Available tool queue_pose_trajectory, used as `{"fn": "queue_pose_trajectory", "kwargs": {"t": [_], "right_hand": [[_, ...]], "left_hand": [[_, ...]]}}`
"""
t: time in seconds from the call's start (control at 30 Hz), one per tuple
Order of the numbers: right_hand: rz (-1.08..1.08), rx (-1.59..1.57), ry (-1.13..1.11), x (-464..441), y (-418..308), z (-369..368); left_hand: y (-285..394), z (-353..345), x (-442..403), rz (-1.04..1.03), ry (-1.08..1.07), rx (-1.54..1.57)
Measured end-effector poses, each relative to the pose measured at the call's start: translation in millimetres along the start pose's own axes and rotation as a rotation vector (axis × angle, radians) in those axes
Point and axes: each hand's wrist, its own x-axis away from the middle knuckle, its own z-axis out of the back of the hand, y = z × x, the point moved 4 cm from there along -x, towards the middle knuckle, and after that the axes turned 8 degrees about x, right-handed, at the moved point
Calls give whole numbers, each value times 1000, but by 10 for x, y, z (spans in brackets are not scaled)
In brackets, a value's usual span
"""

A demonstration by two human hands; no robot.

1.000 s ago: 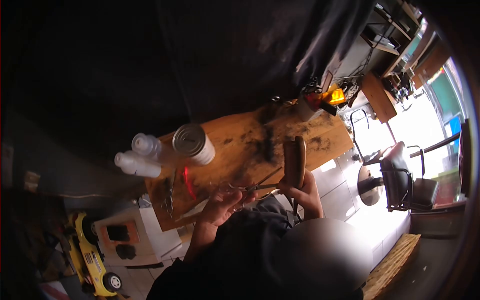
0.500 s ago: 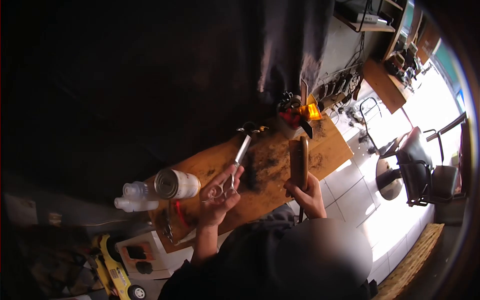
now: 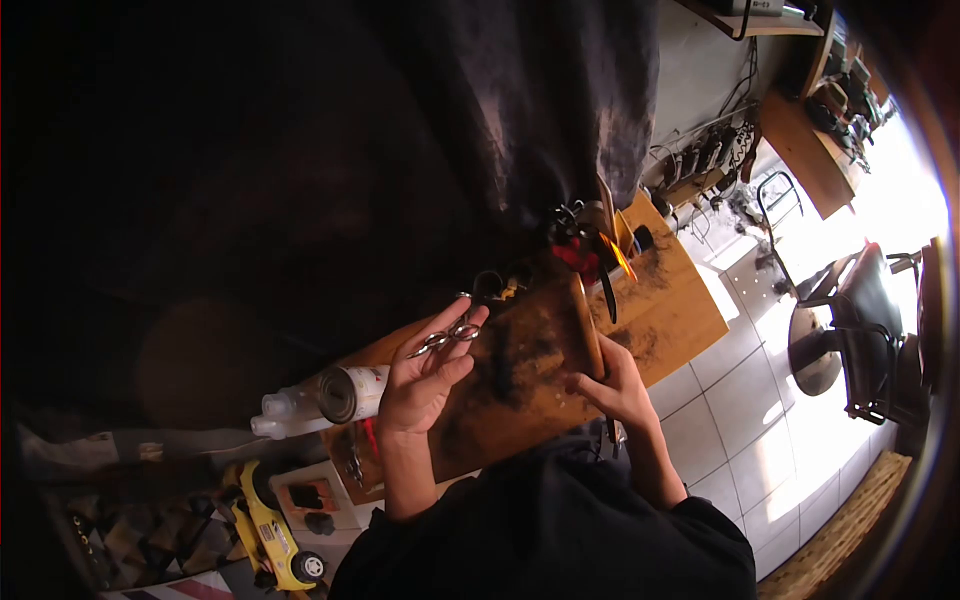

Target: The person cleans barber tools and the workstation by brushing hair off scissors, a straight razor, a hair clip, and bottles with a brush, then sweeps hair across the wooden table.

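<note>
Counter (image 3: 685,322) lies before us, its right edge past our right hand (image 3: 617,388), with room across to our left hand (image 3: 415,398). Our right grips a brush (image 3: 589,335); our left's bent fingers loosely hold scissors (image 3: 447,341).

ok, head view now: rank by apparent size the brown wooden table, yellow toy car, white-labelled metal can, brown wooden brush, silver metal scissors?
1. Brown wooden table
2. Yellow toy car
3. White-labelled can, brown brush: unsure; brush longer, can broader
4. Silver scissors
</note>
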Motion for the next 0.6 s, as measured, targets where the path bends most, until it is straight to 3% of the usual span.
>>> {"fn": "queue_pose_trajectory", "kwargs": {"t": [0.5,0.6], "right_hand": [[19,94,34,-96,8,-54],[-4,118,28,-52,-20,-95]], "left_hand": [[83,37,-133,-32,19,84],[30,116,-6,-40,117,37]]}}
